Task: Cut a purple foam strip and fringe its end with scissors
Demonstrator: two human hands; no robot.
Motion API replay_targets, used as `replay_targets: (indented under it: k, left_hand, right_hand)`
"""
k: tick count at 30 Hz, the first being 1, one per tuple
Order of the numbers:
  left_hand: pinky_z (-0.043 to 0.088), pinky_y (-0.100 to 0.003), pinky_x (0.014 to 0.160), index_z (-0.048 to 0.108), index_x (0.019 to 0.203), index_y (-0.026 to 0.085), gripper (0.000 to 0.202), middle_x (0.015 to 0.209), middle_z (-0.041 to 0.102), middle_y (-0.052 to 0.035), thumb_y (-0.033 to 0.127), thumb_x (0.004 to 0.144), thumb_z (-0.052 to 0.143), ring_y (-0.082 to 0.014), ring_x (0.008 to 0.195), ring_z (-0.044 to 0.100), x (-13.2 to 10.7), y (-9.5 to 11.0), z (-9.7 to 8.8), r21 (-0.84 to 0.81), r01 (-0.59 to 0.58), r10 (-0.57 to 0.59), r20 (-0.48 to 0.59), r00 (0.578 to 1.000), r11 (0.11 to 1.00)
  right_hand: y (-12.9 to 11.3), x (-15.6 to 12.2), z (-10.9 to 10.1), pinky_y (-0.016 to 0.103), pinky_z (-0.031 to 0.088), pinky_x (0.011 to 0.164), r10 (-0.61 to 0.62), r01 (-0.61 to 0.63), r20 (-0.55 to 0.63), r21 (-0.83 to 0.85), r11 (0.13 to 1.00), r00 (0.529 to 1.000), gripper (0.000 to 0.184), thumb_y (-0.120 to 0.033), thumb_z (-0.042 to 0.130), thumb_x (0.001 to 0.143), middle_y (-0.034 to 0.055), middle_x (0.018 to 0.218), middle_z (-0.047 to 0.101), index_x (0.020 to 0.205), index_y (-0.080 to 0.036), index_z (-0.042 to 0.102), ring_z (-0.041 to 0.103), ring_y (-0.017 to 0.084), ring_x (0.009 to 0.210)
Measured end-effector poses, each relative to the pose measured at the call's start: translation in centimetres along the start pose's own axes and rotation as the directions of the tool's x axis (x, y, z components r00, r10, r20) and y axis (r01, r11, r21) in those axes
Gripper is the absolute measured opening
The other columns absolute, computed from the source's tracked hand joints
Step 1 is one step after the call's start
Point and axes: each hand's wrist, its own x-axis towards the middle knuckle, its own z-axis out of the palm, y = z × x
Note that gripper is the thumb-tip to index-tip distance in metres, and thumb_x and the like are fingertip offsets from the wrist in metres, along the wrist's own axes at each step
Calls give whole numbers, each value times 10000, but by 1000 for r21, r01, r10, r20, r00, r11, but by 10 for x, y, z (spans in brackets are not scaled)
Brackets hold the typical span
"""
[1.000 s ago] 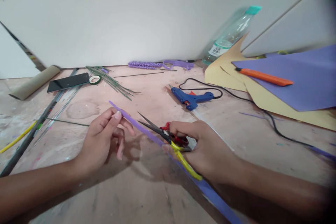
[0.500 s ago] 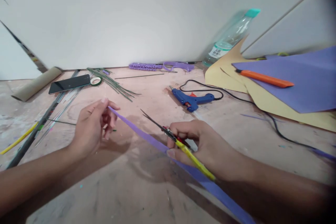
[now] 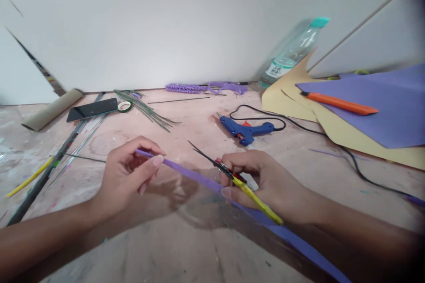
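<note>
My left hand [image 3: 128, 177] pinches the far end of a long purple paper strip [image 3: 194, 177] between thumb and fingers. The strip runs down to the right, under my right hand [image 3: 265, 183], and on towards the lower right corner. My right hand grips small scissors [image 3: 229, 173] with red and yellow handles; the black blades point up and left and look nearly closed. It also pins the strip with its thumb. Both hands hover just above the worn pinkish tabletop [image 3: 186, 247].
A blue glue gun [image 3: 247, 129] with a black cord [image 3: 345, 154] lies behind my right hand. Purple and tan paper sheets [image 3: 375, 115], an orange cutter [image 3: 338, 102] and a plastic bottle [image 3: 292, 53] are at right. A phone [image 3: 93, 109], tape roll [image 3: 125, 106], green wires [image 3: 149, 112], cardboard tube [image 3: 51, 109] are at left.
My left hand slid along the strip towards its end and re-pinched it. The scissors' blades went from wide open to nearly closed. The view shifted slightly.
</note>
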Motion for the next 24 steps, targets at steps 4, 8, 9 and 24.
replay_targets:
  k: [4, 8, 9, 24]
  left_hand:
    - [390, -135, 333, 744, 847, 182, 166, 593, 621, 17, 335, 912, 746, -75, 410, 490, 0, 1, 2, -22, -26, 26, -5, 1000, 999]
    - [399, -144, 319, 765, 829, 176, 161, 604, 660, -1, 300, 909, 700, -79, 393, 484, 0, 4, 5, -58, -21, 21, -8, 1000, 998]
    - [396, -146, 320, 770, 830, 172, 168, 608, 674, -9, 288, 912, 681, -80, 391, 487, 0, 4, 5, -65, -14, 14, -6, 1000, 998]
    - [393, -167, 326, 787, 866, 165, 125, 704, 757, -33, 241, 859, 687, -83, 364, 543, 1, 3, 4, 18, 28, -28, 23, 999, 999]
  right_hand:
    - [-1, 0, -5, 296, 353, 545, -38, 38, 11, -27, 999, 999, 255, -322, 670, 791, -23, 601, 591, 657, -218, 479, 518, 140, 549]
    - [2, 2, -11, 302, 381, 561, -48, 48, 6, -68, 997, 999, 260, -339, 674, 816, -17, 610, 608, 663, -221, 499, 553, 155, 569]
    - [3, 3, -12, 302, 383, 565, -46, 46, 5, -70, 996, 999, 259, -336, 674, 818, -17, 609, 610, 664, -222, 499, 558, 157, 571]
    - [8, 7, -19, 307, 385, 580, -42, 44, 17, -128, 991, 999, 296, -352, 694, 806, -17, 610, 602, 655, -230, 470, 536, 162, 585]
